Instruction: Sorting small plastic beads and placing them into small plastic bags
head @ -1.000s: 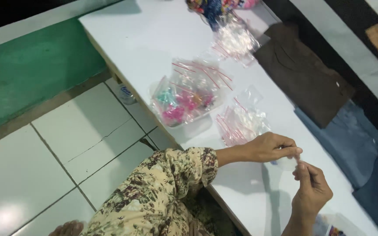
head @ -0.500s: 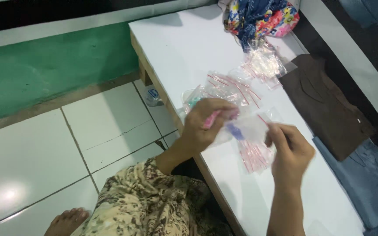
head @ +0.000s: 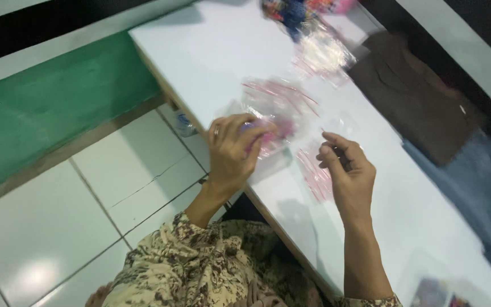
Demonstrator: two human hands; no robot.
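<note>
My left hand (head: 231, 150) is closed on a small clear plastic bag (head: 268, 136) with pink and blue pieces inside. It holds the bag on a heap of similar pink-striped zip bags (head: 282, 99) on the white table (head: 223, 51). My right hand (head: 345, 167) hovers a little to the right with its fingers loosely curled, and I see nothing in them. It sits just above a small stack of flat clear bags (head: 313, 176). The picture is blurred by motion.
A colourful fabric bundle (head: 296, 11) and another pile of clear bags (head: 325, 54) lie at the table's far end. Brown cloth (head: 410, 96) and blue denim (head: 473, 182) lie to the right. White floor tiles (head: 58, 227) and a green strip (head: 46, 108) are on the left.
My left hand has carried the small bag back onto the heap. My right hand has let go of it and now hangs apart. The view shifted left.
</note>
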